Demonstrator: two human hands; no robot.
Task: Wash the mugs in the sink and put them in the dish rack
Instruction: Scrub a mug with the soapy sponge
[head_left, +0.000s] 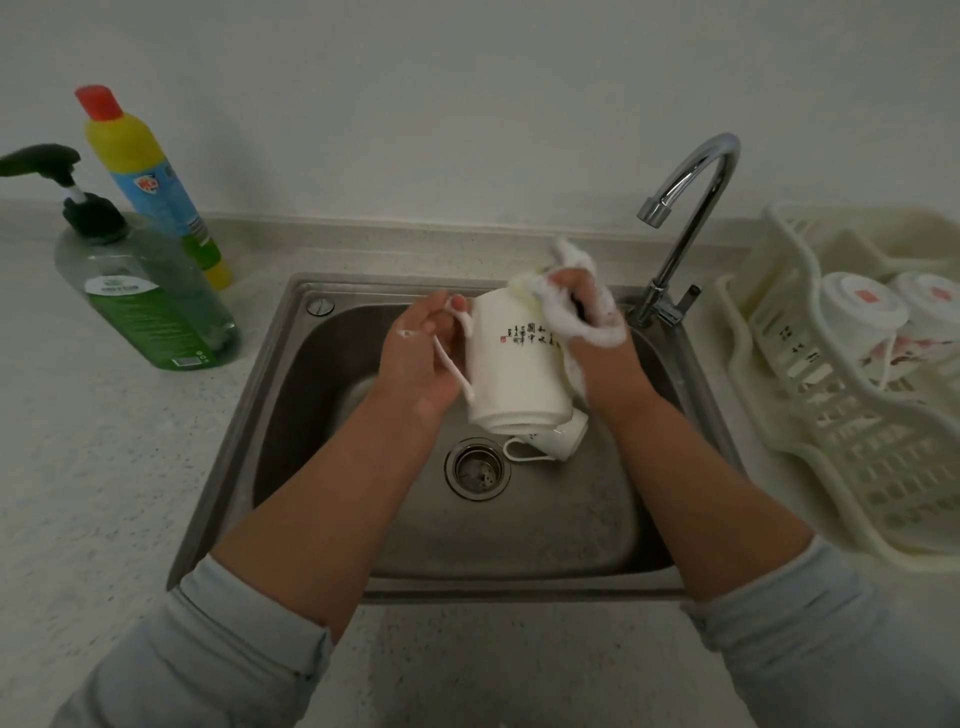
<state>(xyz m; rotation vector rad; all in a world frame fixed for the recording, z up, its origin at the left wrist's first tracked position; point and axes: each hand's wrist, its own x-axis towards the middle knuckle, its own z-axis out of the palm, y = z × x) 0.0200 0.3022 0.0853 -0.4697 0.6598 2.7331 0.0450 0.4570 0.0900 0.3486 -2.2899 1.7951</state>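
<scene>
Over the steel sink (545, 525) I hold a tall white mug (511, 371) with black lettering, its mouth pointing away from me. My left hand (418, 358) grips its thin handle. My right hand (589, 322) clutches a soapy white cloth (569, 262) pressed against the mug's mouth end. A second white mug (553, 441) lies on its side on the sink floor, just below the held one and next to the drain (477, 467). Two washed mugs (862, 309) (930, 301) stand upside down in the cream dish rack (857, 452) at the right.
A chrome tap (685, 218) arches over the sink's back right corner; no water runs from it. On the speckled counter at the left stand a green pump bottle of soap (145, 296) and a yellow bottle with a red cap (150, 176).
</scene>
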